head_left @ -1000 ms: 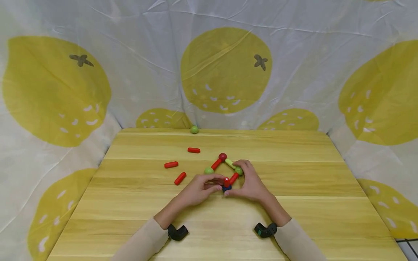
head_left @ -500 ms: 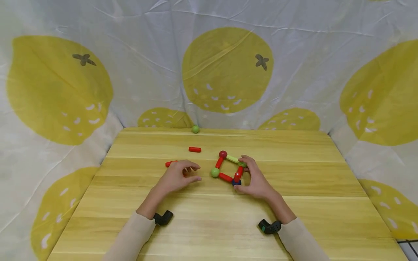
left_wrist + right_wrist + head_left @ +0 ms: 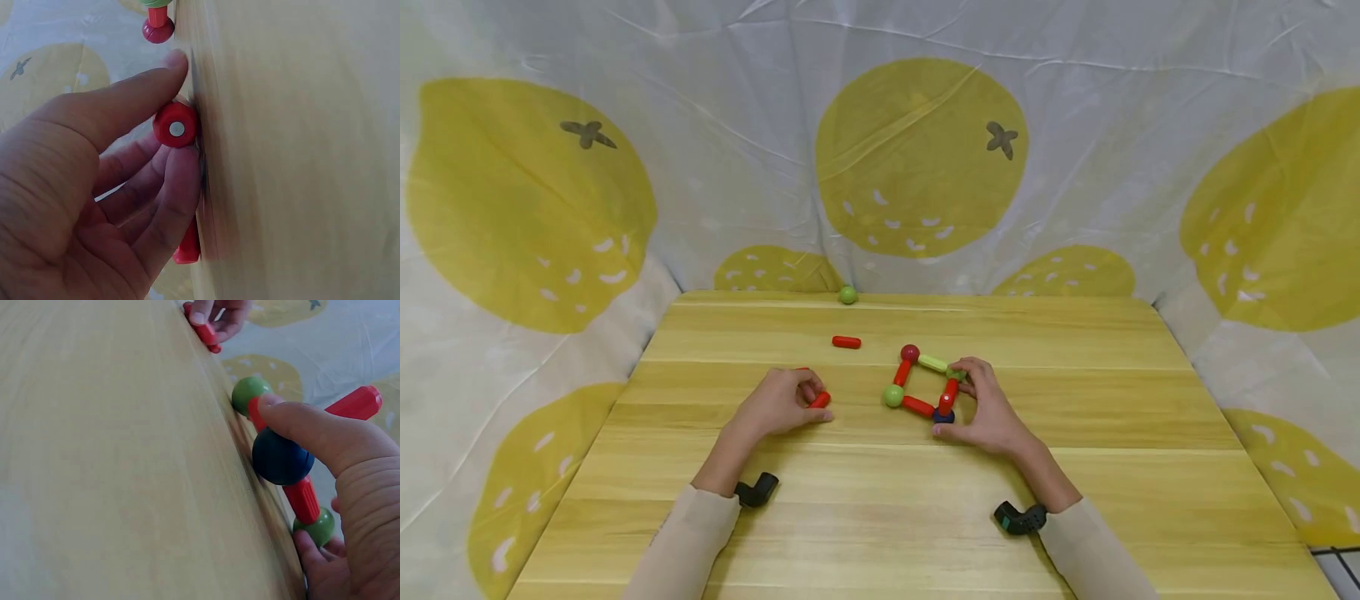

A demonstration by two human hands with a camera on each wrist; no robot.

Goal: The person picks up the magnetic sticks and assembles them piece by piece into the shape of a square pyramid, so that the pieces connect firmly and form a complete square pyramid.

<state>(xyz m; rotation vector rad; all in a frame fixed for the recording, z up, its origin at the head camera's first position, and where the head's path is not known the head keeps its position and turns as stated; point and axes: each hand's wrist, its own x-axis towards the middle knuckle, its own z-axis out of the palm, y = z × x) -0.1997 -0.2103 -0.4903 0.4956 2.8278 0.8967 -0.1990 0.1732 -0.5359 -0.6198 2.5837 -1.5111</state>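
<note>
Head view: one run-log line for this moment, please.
left hand: pinches red stick | right hand: holds square frame | table: loose red stick

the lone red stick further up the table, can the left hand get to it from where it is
Probably yes. The lone red stick lies on bare table beyond the left hand, nothing between them. But that hand already pinches another red stick, so its fingers are occupied.

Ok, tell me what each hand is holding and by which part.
The left hand pinches a loose red rod near one end. The right hand steadies the rod-and-ball square, thumb on the blue ball, fingers at the green corner ball.
</note>
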